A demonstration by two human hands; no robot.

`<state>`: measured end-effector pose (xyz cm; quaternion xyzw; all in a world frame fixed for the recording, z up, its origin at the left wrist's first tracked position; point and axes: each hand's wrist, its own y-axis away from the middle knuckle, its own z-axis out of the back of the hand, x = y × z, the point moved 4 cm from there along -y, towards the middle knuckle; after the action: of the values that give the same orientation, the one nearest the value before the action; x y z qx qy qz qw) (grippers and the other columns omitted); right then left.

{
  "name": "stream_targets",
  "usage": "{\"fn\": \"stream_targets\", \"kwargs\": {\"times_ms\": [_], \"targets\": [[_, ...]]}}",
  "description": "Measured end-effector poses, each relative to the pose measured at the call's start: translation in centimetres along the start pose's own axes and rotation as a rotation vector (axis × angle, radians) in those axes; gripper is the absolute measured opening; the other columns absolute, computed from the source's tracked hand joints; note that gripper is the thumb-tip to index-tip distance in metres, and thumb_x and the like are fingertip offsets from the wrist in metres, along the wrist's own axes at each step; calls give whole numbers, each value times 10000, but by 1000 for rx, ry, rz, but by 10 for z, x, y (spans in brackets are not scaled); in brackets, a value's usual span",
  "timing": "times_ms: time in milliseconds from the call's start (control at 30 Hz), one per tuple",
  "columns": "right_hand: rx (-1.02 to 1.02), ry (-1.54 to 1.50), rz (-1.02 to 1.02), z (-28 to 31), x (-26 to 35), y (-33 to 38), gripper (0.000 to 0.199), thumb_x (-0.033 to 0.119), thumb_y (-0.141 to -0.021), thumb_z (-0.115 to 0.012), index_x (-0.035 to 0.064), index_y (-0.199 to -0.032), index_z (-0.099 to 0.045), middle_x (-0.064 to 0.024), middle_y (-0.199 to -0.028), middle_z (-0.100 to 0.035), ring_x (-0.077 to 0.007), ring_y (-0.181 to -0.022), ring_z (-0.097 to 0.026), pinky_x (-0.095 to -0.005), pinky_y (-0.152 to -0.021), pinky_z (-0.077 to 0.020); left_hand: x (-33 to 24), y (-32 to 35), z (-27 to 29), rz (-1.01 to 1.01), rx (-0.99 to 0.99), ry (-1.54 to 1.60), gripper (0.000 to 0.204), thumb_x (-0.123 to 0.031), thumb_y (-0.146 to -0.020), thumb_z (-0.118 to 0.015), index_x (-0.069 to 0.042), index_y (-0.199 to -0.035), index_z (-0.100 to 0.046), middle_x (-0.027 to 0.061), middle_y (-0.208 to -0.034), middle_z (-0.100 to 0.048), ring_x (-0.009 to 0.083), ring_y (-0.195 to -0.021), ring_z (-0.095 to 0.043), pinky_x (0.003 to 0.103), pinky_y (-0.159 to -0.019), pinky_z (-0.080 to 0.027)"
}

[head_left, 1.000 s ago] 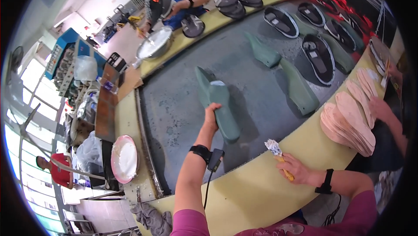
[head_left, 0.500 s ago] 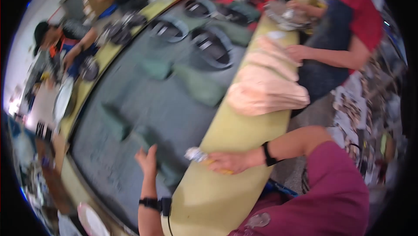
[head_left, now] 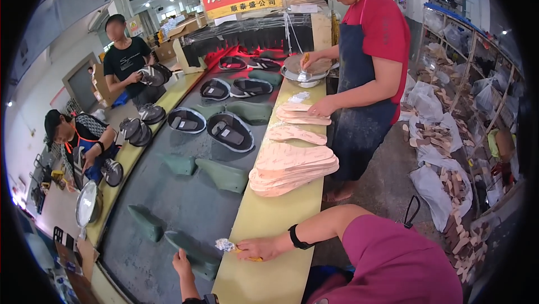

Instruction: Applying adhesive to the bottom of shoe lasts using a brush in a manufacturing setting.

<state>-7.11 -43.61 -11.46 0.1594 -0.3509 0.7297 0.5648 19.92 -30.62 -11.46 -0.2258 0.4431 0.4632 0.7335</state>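
Observation:
My right hand is closed round the yellow handle of a brush whose bristles are caked in white paste. It sits over the pale yellow ledge, the bristles reaching toward the dark belt. Low in the picture, my left hand is beside a dark green shoe last lying on the belt. Its fingers look partly spread with nothing held; whether they touch the last I cannot tell. Another green last lies farther left, and a green pair lies beyond.
Pink insoles are stacked on the ledge. Shoe uppers lie along the belt. A co-worker in a dark apron holds a brush at a metal bowl. Two people handle shoes across the belt. Bags of scraps stand right.
The view has tilted up, so the scene sits lower and the far end shows. The blur has cleared. The brush stays in my right hand; my left hand remains near the green last.

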Motion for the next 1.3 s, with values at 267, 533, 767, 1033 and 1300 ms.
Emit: {"fn": "stream_targets", "kwargs": {"times_ms": [267,533,767,1033,1300], "targets": [[103,144,37,24,11,-9,226,133,-857,-526,31,-1058,-509,-208,-1094,-479,-367,-1061,-463,-431,-896,-393,-5,188,96,-305,14,-392,408,-197,-877,-539,82,-1169,-484,241,-1212,-481,352,-1075,-501,366,-907,-394],[-83,223,184,18,8,-1,260,93,-820,-549,23,-1070,-523,-204,-1055,-491,-367,-1055,-459,-432,-893,-402,109,334,111,-421,202,-354,586,-237,-864,-541,43,-1338,-341,331,-1373,-284,492,-1255,-297,575,-1022,-237],[46,204,117,32,19,11,313,99,-797,-577,36,-1098,-521,-196,-1080,-487,-372,-1074,-451,-434,-910,-402,61,349,104,-568,235,-664,667,-282,-811,-593,53,-1332,-344,338,-1355,-305,499,-1250,-299,578,-1002,-268],[34,145,115,28,13,-2,301,52,-766,-598,57,-1052,-506,-172,-1044,-492,-361,-1002,-491,-442,-850,-434,49,340,110,-469,249,-753,676,-263,-739,-631,11,-1303,-378,285,-1336,-337,445,-1241,-332,546,-972,-289],[6,237,62,36,0,16,417,-12,-764,-583,53,-1160,-469,-245,-1226,-468,-445,-1149,-428,-487,-958,-377,41,303,113,-401,207,-765,636,-303,-745,-590,-8,-1283,-425,213,-1339,-378,357,-1263,-344,486,-1005,-288]]}}
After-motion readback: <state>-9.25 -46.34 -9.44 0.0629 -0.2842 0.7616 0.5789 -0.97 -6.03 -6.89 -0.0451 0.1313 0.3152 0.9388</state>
